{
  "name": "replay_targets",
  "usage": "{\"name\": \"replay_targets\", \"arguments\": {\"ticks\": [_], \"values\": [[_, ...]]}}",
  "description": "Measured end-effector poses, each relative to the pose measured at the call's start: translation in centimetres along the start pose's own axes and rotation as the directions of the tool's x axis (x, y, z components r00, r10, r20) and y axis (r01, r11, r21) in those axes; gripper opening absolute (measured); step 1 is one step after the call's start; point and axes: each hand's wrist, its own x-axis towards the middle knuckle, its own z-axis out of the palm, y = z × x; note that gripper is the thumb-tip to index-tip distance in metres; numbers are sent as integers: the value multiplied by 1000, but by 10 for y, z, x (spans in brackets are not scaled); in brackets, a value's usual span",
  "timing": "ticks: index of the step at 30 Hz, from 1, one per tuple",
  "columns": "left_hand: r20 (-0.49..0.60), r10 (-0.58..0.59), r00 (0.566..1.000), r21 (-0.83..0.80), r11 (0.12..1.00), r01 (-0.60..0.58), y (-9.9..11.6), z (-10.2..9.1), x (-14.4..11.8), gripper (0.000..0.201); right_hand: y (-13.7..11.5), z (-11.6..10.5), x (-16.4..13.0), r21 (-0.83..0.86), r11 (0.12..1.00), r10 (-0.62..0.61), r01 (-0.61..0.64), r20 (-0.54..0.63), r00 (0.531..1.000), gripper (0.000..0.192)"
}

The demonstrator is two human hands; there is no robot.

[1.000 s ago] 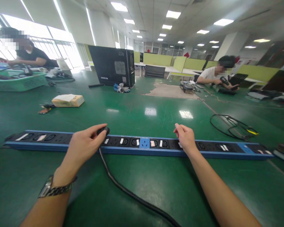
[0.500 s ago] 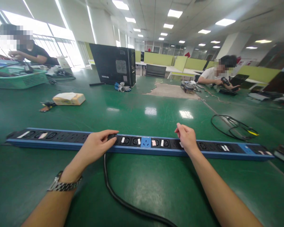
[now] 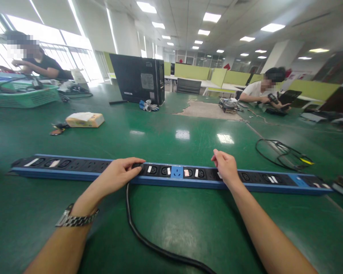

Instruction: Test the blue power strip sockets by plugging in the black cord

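Note:
A long blue power strip (image 3: 74, 169) with black sockets lies across the green table in front of me. My left hand (image 3: 118, 176), with a metal watch on the wrist, grips a black plug (image 3: 137, 166) pressed onto a socket left of the strip's blue middle socket (image 3: 175, 172). The plug's thick black cable (image 3: 148, 243) curves back toward me over the table. My right hand (image 3: 225, 167) rests on the strip to the right of the middle, fingers curled on its top, holding it down.
A tissue box (image 3: 85, 119) and small items lie at the left. A black computer case (image 3: 137, 78) stands behind. A coiled cable (image 3: 282, 154) lies at the right. A green basket (image 3: 23, 97) sits far left. Two people work at the back.
My left hand carried the plug rightward along the strip and pressed it down onto a socket. The right hand stayed in place on the strip.

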Motion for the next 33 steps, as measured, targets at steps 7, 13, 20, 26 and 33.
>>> {"name": "replay_targets", "arguments": {"ticks": [7,13,20,26,33], "values": [[-24,11,1000,70,998,-9,6,4,-3,43,1,0,-1,-22,1000,-2,2,24,1000,46],[-101,35,994,41,999,-31,1,10,-6,43,2,-1,0,-47,998,-29,30,28,999,45],[-329,37,943,-82,994,-68,16,5,-11,37,3,-1,1,-64,998,-23,25,26,999,44],[-219,98,971,-227,963,-148,69,25,-3,36,5,-1,3,-78,996,-41,43,28,999,44],[-26,87,996,-46,995,-88,99,64,6,31,6,-2,2,-70,996,-46,47,14,999,45]]}}
